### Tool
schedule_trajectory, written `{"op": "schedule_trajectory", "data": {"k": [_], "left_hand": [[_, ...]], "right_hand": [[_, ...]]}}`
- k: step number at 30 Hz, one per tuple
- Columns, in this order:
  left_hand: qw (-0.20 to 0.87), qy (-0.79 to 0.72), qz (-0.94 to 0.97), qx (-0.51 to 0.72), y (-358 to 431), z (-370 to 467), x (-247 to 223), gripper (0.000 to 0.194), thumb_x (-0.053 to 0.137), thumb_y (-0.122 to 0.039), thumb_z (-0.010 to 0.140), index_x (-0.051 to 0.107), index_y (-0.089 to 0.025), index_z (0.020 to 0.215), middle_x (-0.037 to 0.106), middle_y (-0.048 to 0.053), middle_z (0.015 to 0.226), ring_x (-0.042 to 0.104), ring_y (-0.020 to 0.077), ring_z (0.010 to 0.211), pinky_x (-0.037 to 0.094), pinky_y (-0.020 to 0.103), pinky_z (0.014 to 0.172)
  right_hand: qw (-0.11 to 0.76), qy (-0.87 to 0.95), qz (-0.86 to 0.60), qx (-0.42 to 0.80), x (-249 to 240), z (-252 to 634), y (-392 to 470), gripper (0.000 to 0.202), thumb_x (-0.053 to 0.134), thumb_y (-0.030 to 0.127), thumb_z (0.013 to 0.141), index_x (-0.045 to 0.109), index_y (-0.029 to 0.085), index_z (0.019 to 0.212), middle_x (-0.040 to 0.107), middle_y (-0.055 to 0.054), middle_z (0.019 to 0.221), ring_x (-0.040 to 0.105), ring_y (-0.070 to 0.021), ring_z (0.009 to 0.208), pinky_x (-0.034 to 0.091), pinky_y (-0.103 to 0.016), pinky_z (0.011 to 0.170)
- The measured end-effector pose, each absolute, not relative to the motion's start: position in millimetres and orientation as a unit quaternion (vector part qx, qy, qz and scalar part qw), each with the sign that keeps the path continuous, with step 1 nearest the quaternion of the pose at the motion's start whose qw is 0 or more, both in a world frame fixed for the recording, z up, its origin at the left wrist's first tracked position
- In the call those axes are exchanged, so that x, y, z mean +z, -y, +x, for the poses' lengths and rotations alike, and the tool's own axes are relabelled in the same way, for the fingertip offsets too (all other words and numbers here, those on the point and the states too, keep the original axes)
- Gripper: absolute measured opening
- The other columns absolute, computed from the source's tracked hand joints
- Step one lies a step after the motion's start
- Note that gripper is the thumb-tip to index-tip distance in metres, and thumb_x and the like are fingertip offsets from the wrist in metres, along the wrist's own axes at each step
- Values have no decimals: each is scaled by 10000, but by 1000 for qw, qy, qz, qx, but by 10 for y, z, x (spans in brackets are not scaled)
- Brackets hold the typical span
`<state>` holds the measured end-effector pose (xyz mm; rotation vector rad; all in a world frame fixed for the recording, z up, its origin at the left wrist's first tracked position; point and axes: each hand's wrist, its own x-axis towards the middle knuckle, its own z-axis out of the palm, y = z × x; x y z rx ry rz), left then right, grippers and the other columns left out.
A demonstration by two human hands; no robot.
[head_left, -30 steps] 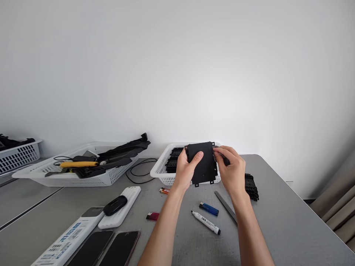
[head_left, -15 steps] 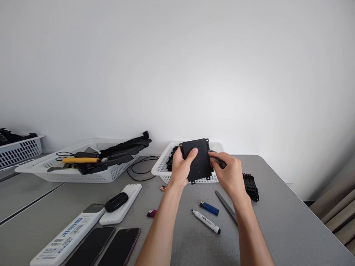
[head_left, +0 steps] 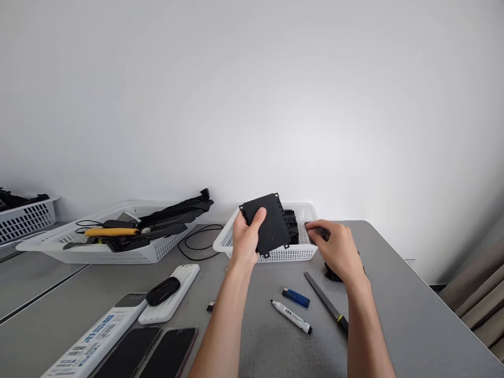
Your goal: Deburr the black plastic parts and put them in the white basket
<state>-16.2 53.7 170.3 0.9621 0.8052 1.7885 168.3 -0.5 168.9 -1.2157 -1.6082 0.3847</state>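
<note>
My left hand (head_left: 244,240) is closed round a flat black plastic plate (head_left: 272,227) with small holed tabs at its corners. The thumb lies across the plate's face and the other fingers are behind it. To the right, my right hand (head_left: 337,249) pinches a short dark tool (head_left: 323,232), mostly covered by the fingers, so its kind cannot be made out. A gap separates this tool from the plate. Behind the plate stands a white basket (head_left: 289,255) with black ribbed parts (head_left: 291,224) in it. More black parts (head_left: 333,273) lie partly hidden behind my right hand.
On the grey table lie a flat file (head_left: 321,294), a blue lighter (head_left: 296,297) and a white marker (head_left: 291,316). Leftward are two phones (head_left: 169,352), a white power bank (head_left: 177,299) with a black mouse-like object (head_left: 163,291), and a tool-filled basket (head_left: 129,255).
My left hand has moved slightly left with the plate. My right hand has drawn the dark tool away from the plate's edge, to the right, opening a gap.
</note>
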Motion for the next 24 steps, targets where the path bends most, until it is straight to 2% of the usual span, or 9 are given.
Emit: {"op": "schedule_trajectory", "data": {"k": [4, 7, 10, 13, 18, 24], "left_hand": [[477, -314, 469, 673, -519, -65, 1669, 421, 851, -413, 639, 681, -182, 947, 736, 89, 1003, 689, 280, 995, 553, 391, 891], [471, -296, 527, 642, -491, 7, 1652, 389, 820, -404, 688, 685, -188, 982, 726, 90, 1074, 656, 276, 1081, 511, 382, 958], [471, -284, 566, 615, -458, 41, 1644, 372, 770, -414, 749, 682, -200, 1040, 718, 83, 1088, 622, 276, 1137, 480, 371, 987], [449, -287, 588, 608, -445, 48, 1632, 330, 726, -437, 791, 686, -208, 1024, 714, 77, 1062, 599, 275, 1159, 456, 346, 990], [391, -296, 616, 616, -497, 46, 1598, 308, 658, -489, 838, 683, -210, 966, 700, 60, 1010, 598, 253, 1107, 424, 319, 992], [374, -338, 550, 666, -634, -17, 1546, 389, 662, -587, 791, 651, -201, 836, 676, 49, 858, 617, 245, 1013, 456, 313, 929]], "right_hand": [[616, 614, -468, 156, 1757, 1660, 24, 337, 585, 344, 913, 637, 228, 1226, 718, -72, 958, 670, -208, 791, 529, -320, 658], [656, 598, -442, 133, 1751, 1591, -7, 285, 582, 338, 921, 676, 227, 1166, 682, -89, 1064, 662, -209, 886, 541, -342, 745], [668, 588, -448, 86, 1720, 1544, -65, 259, 600, 316, 911, 714, 225, 1124, 660, -81, 1032, 651, -198, 870, 537, -339, 749], [663, 593, -455, 49, 1689, 1530, -119, 228, 611, 294, 903, 736, 213, 1075, 670, -68, 956, 646, -186, 805, 531, -323, 710], [628, 648, -429, 41, 1673, 1518, -142, 189, 604, 205, 894, 757, 223, 1002, 681, -49, 930, 650, -174, 803, 526, -297, 714], [509, 728, -440, 129, 1654, 1474, -114, 209, 625, 100, 842, 774, 231, 909, 679, -32, 886, 652, -161, 751, 519, -273, 647]]}}
